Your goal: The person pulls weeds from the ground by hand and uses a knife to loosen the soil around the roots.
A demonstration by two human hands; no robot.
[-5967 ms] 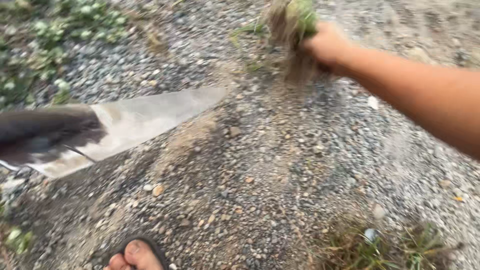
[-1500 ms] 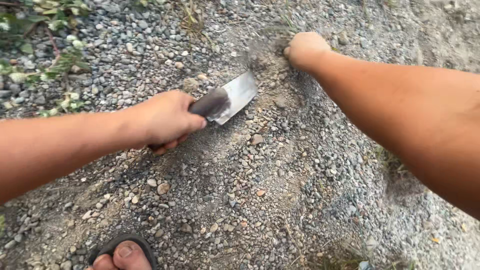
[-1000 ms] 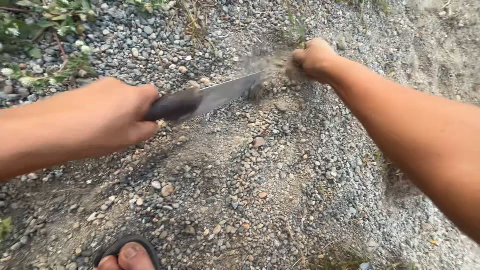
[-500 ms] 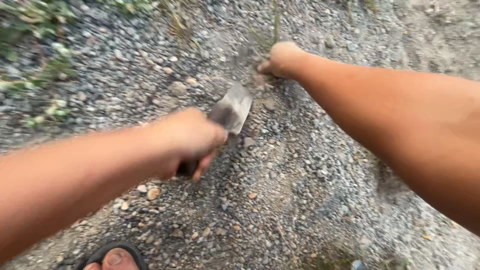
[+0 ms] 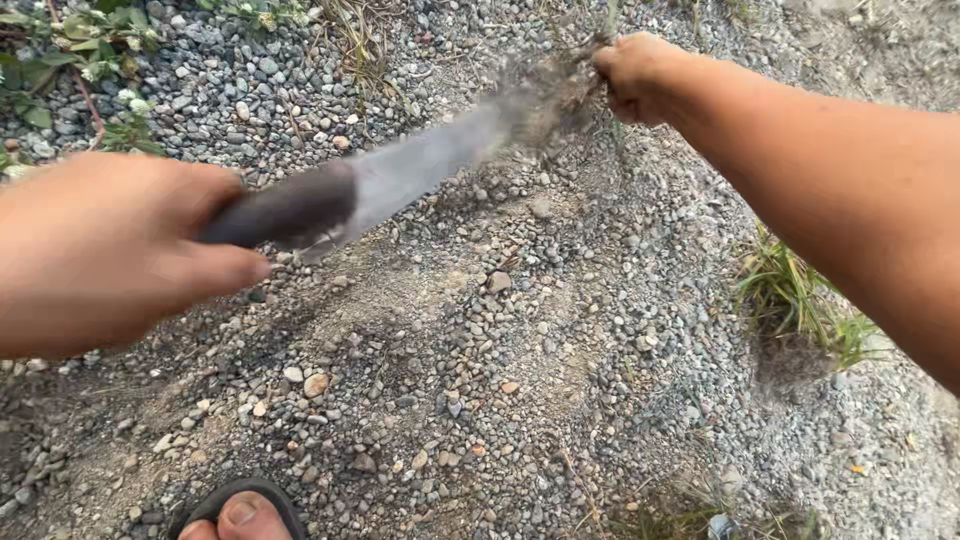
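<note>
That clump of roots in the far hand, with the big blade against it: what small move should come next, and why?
Probably one more short knock of the knife against the root clump. The right hand holds the clump off the gravel, dirt is flying from it at the blade tip, and the left hand grips the dark handle, so soil seems left to shake out.

The left hand (image 5: 110,250) is motion-blurred and cut off by the left edge. The knife (image 5: 370,190) blade is blurred; its tip is lost in a dust cloud. The right hand (image 5: 635,75) hides the roots it grips. The sandalled toe (image 5: 240,512) is cropped at the bottom edge.
</note>
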